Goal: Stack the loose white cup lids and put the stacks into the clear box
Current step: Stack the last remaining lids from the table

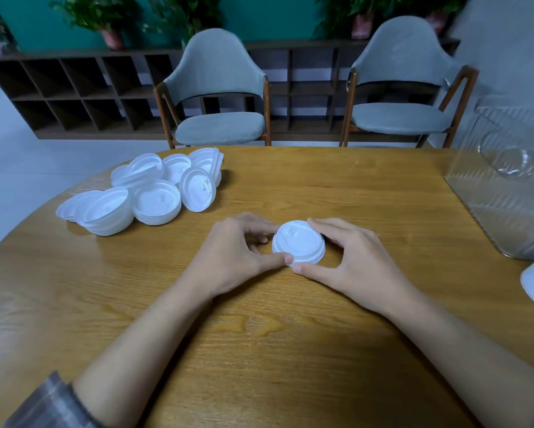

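Round wood-grain table (259,350), left grey padded chair (216,97) and right grey padded chair (404,88) behind it, wooden frames, dark cubby shelf (74,88) against teal wall (259,17), potted plants (111,29) on top, blurred, maybe four.

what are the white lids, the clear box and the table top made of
Lid stack: thin moulded plastic, it seems; white, slightly glossy, with pressed ridges and stepped rims.
Clear box: probably transparent plastic, with ribbed walls that catch the light; glass cannot be ruled out.
Table: wood or wood-look veneer, with yellowish grain lines and a smooth satin sheen.
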Motion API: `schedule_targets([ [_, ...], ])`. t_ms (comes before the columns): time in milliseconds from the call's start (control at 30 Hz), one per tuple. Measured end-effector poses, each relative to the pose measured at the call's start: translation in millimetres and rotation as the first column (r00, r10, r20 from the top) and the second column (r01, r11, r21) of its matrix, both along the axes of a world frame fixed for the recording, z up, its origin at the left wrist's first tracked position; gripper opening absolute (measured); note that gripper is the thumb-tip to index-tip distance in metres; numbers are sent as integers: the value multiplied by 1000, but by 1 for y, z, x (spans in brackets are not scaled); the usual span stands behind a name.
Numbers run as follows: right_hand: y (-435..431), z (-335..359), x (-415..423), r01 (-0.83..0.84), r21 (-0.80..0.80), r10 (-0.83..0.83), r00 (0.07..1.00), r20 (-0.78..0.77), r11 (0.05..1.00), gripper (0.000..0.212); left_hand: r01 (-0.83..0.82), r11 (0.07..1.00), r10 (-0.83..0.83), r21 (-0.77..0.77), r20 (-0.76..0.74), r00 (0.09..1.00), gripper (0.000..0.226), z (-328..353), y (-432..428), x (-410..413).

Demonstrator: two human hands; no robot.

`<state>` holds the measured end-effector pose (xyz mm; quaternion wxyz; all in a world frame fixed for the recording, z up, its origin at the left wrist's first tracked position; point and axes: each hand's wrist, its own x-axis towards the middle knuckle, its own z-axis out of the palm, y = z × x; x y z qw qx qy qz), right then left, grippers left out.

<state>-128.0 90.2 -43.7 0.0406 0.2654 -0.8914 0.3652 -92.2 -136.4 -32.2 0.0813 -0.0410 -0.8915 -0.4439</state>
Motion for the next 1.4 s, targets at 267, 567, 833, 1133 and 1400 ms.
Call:
schedule_targets([
  [267, -1, -1, 0, 32, 5, -32, 999, 10, 999, 82, -50, 992, 33, -117, -141, 989, 33, -1, -12, -5],
  [567, -2, -4, 3, 19, -5, -19, 1000, 4, 1000, 78, -428, 871, 363, -241, -272, 891, 34, -20, -52, -24],
  [833, -2, -5, 3, 9, 2, -9, 1000, -8, 1000, 73, -485, 836, 390, -256, -345, 854, 22, -13, -46, -21],
  [1133, -3, -3, 3, 6, 8, -6, 1000, -7, 1000, 75, -359, 920, 290, -158, -343, 894, 22, -5, -33, -14],
  [1400, -4, -2, 4, 18, 6, -18, 999, -32, 1000, 80, -169, 985, 168, 30, -360, 918, 32, 6, -9, -2],
])
